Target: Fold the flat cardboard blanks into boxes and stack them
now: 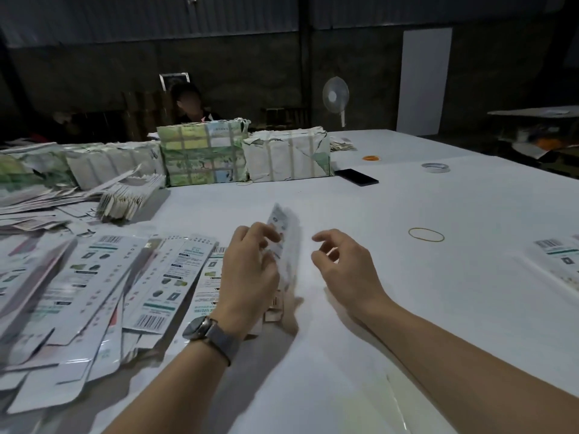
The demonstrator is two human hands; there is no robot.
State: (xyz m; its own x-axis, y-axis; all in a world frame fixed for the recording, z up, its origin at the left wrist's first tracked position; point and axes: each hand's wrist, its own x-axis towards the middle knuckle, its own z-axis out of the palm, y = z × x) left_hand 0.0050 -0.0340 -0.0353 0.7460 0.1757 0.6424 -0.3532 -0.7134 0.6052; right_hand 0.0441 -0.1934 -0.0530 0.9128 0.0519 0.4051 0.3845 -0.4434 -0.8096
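Many flat cardboard blanks point(94, 283) lie fanned across the left of the white table point(438, 214), printed faces up, overlapping one another and not yet folded. Behind them, far left to centre, a loose heap of narrow folded pieces point(131, 195) sits in front of several wrapped bundles point(203, 151); whether those pieces are finished boxes cannot be told from here.

At centre, your left hand point(250, 277), a watch point(200, 327) on its wrist, grips one blank point(286, 242) held on edge just above the table, fingers curled round its near side. The blank is motion-blurred, so its stage of folding cannot be read.

Just beside it, your right hand point(341, 264) hovers apart from the blank, fingers loosely curled and holding nothing.

Further right lie a dark phone point(355, 177), a rubber band point(426, 234), a roll of tape point(435, 167), and, at the far right edge, more printed blanks point(560, 258).

Judged from this layout, the task is at an early or middle stage: most of the left-hand blanks remain flat, and no clear stack of finished boxes can be made out.
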